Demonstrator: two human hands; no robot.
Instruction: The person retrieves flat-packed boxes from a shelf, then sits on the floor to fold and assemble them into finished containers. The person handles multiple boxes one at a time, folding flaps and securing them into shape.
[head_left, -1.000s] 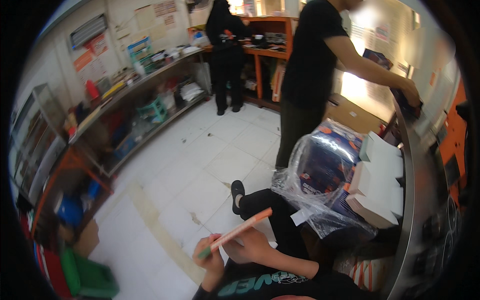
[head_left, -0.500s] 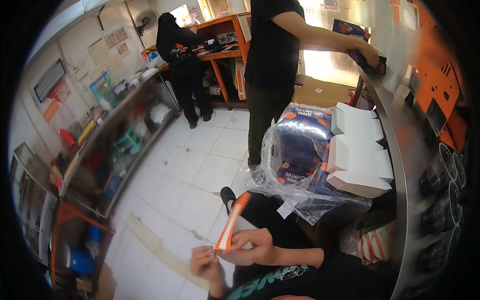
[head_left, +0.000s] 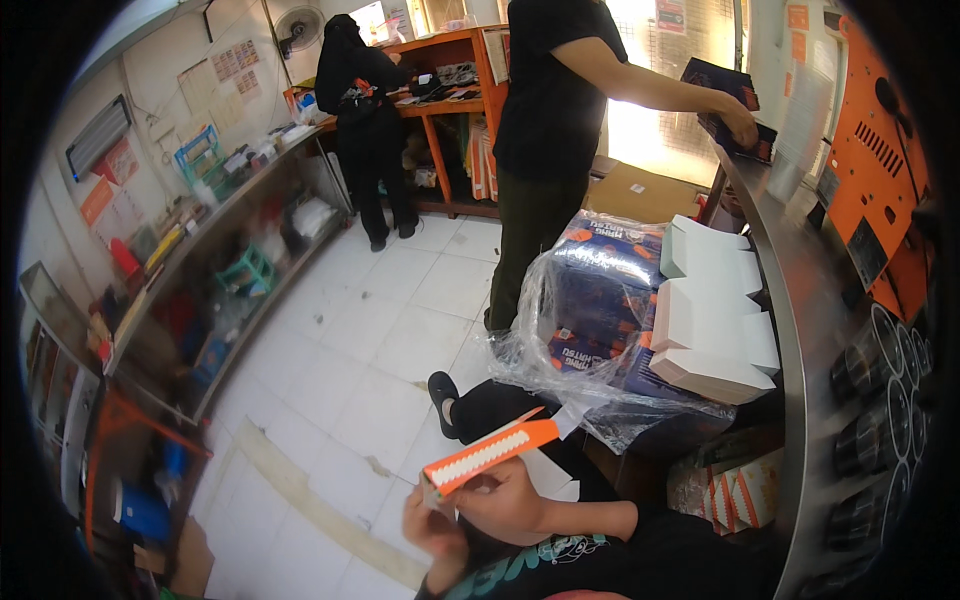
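A flat orange-and-white cardboard sleeve [head_left: 490,453] is gripped by the closed right hand [head_left: 500,497] and pinched at its lower end by the left hand [head_left: 432,525].

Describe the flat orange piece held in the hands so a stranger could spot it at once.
Find the long steel counter on the right, then drop to the person's two hands at the bottom, left hand and right hand. Between them slants a flat orange cardboard strip with a white face, unlike the white boxes stacked nearby.

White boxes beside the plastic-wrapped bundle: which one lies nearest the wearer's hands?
The lowest white box, at the front of the row, tilted. It sits closest to the right hand and left hand, which hold an orange carton. The other white boxes lie farther back.
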